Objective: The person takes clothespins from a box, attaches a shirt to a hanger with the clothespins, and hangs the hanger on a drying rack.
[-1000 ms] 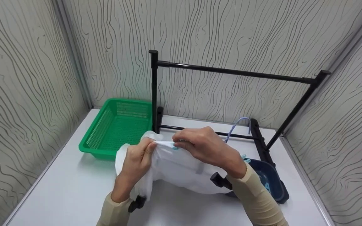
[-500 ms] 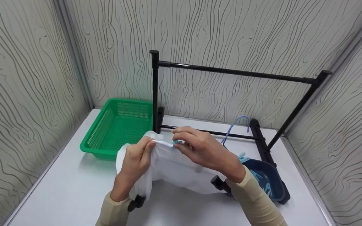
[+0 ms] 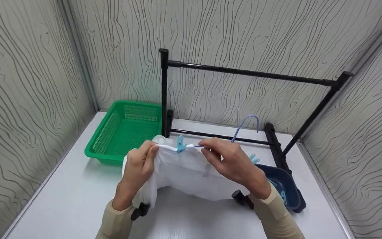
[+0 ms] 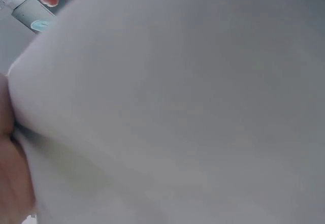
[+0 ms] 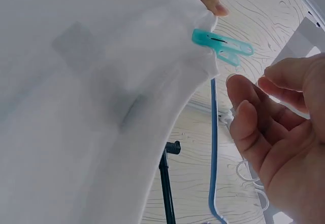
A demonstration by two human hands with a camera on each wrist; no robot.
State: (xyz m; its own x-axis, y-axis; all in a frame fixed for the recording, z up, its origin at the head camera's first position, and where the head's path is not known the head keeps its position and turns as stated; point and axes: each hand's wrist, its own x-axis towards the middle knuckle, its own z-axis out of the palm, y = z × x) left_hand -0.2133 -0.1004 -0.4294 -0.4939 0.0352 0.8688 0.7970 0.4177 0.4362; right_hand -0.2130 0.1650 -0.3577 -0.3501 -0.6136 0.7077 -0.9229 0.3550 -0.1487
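Note:
My left hand (image 3: 138,164) pinches the edge of a white cloth (image 3: 187,181) where it is folded over the bar of a blue hanger (image 5: 214,148). A light-blue clothespin (image 3: 180,144) grips this edge to the right of my left fingers. My right hand (image 3: 235,162) hovers beside the bare bar with loosely bent fingers. The right wrist view shows a gap between those fingers and both the clothespin (image 5: 223,45) and the bar. The cloth hangs below, hiding most of the hanger, and fills most of the left wrist view.
A black rack (image 3: 250,71) stands behind the hands. The green basket (image 3: 93,151) is at the left. At the right, a dark blue basin (image 3: 295,196) holds several light-blue clothespins (image 3: 283,198). Patterned walls enclose the white table (image 3: 61,199).
My right hand has let go of the clothespin, which now stays clipped on the cloth's edge, and has drawn off to the right. My left hand still pinches the cloth.

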